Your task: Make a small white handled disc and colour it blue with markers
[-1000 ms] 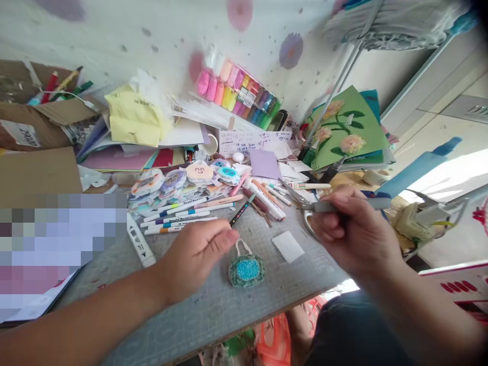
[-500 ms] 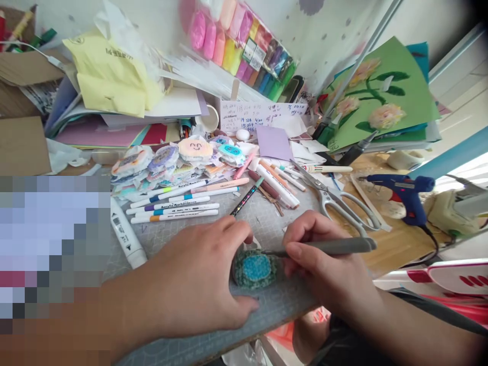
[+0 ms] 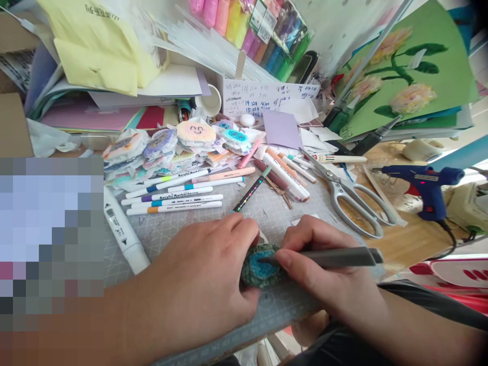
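Near the front edge of the grey cutting mat (image 3: 183,229), a small rounded piece (image 3: 264,265) with a dark green speckled border and a bright blue centre is tilted up a little. My left hand (image 3: 213,269) grips its left side, fingers behind and thumb in front. Between the thumb and fingers of my right hand (image 3: 324,264) is a grey marker (image 3: 335,257), lying nearly level. Its dark tip meets the blue centre of the piece. The right edge of the piece is hidden behind my right fingertips.
Several acrylic markers (image 3: 183,197) lie behind my left hand, below a heap of paper-wrapped decorated pieces (image 3: 196,133). Scissors (image 3: 354,198) and a blue glue gun (image 3: 427,185) rest to the right. A thick white marker (image 3: 124,234) lies left of my wrist.
The marker tip has moved from the green upper border onto the blue centre. My left hand's fingers have closed nearer around the piece, which is more tilted. The camera view has shifted.
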The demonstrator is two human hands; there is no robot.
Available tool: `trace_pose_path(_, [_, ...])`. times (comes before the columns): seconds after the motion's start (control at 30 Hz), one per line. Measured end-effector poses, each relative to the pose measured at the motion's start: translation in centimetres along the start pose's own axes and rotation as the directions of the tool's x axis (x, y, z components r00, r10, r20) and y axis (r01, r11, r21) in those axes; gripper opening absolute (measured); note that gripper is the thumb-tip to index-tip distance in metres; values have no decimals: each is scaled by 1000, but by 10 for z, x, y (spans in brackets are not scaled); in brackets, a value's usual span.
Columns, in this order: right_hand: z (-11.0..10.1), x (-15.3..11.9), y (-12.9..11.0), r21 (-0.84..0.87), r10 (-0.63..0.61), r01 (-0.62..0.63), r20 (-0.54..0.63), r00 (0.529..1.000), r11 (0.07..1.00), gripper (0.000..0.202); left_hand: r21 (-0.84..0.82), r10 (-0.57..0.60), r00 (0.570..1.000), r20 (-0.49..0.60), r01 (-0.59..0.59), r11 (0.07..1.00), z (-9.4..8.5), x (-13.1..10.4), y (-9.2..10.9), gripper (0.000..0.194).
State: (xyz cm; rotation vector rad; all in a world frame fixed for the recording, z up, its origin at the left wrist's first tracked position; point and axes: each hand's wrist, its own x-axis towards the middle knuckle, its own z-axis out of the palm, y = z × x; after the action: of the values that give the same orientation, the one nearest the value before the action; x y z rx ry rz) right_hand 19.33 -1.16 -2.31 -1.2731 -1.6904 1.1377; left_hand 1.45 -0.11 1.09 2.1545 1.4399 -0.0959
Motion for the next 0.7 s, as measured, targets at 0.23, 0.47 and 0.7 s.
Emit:
trace_pose_path(0.23, [-3,0,-6,-82,-4,5,20,1000,997,23,22,10,1000,-13,-10,1000,2,0,-2,23])
trace_pose_path(0.47, [-2,-1,-2,3,44,-44,9,999,999,23,22,17,1000,-17,-16,1000,3,0,-1,23])
trace_pose_path(0.7, [-1,2,-4,-7,90,-90,-18,996,996,25,13,41,999,-18,-41,999,1,1,-1,21])
